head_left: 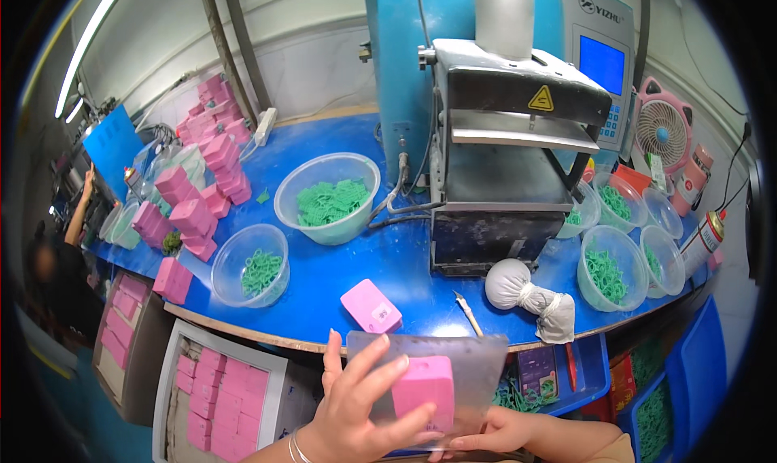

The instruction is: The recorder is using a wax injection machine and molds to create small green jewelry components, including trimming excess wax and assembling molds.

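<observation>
A pink block [425,386] lies against a translucent sheet [479,370] at the table's front edge. My left hand [360,402] is at the block's left side, its thumb and fingertips on it. The fingers are partly spread over the sheet. My right hand [503,431] grips the sheet's lower right edge, with some fingers hidden. Just beyond the sheet, another pink block [364,301] with a small white label rests on the blue table. A slim pointed tool [467,313] lies right of it, beside a tied white cloth pouch [530,299].
A heated-plate press [502,172] stands behind. Bowls of green rubbery pieces stand left [328,220] and right [607,269]. Pink blocks are stacked at left [194,220] and fill a crate [227,398] below. A spray can [702,240] and pink fan [664,131] are right; another person's arm [83,200] far left.
</observation>
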Tool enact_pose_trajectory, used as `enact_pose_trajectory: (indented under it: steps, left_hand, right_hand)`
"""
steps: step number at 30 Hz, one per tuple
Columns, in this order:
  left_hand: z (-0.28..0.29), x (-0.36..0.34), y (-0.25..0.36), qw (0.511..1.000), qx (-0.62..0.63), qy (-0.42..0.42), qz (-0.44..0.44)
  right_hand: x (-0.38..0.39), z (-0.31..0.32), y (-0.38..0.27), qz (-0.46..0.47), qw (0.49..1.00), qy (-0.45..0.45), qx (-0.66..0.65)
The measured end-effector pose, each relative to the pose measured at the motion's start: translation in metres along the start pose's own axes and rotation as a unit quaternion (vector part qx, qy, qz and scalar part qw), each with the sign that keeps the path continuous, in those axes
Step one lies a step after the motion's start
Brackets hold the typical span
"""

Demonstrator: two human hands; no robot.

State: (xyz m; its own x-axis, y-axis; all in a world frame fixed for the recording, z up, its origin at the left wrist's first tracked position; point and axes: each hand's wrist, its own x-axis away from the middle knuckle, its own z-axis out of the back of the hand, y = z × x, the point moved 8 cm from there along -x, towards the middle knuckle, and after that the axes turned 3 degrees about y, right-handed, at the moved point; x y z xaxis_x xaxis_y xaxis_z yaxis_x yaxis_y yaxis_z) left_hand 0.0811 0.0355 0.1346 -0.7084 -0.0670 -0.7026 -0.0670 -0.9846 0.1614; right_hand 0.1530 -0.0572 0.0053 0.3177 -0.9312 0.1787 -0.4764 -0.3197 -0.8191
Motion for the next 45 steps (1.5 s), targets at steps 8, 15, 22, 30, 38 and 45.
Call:
enact_pose_trajectory:
  steps: [8,15,22,30,38,45]
  left_hand:
    - [0.013,0.014,0.014,0.994,0.032,0.08,-0.075]
    - [0.008,0.019,-0.049,0.977,0.074,0.094,0.179]
    - [-0.036,0.0,-0.095,0.971,-0.113,-0.01,0.213]
    - [-0.048,0.002,-0.099,0.969,-0.119,-0.029,0.214]
    - [-0.045,0.007,-0.099,0.966,-0.147,0.016,0.214]
    - [-0.046,0.01,-0.101,0.963,-0.136,0.018,0.234]
  right_hand:
    - [0.009,0.006,0.003,0.047,0.989,0.073,0.116]
    - [0.042,-0.017,-0.032,-0.028,0.98,-0.009,-0.197]
    - [0.084,-0.023,-0.15,0.263,0.897,-0.072,-0.348]
    - [0.061,0.011,-0.19,0.256,0.932,-0.016,-0.256]
    - [0.059,0.072,-0.217,0.339,0.879,0.297,-0.154]
    - [0.062,0.097,-0.219,0.372,0.823,0.424,0.071]
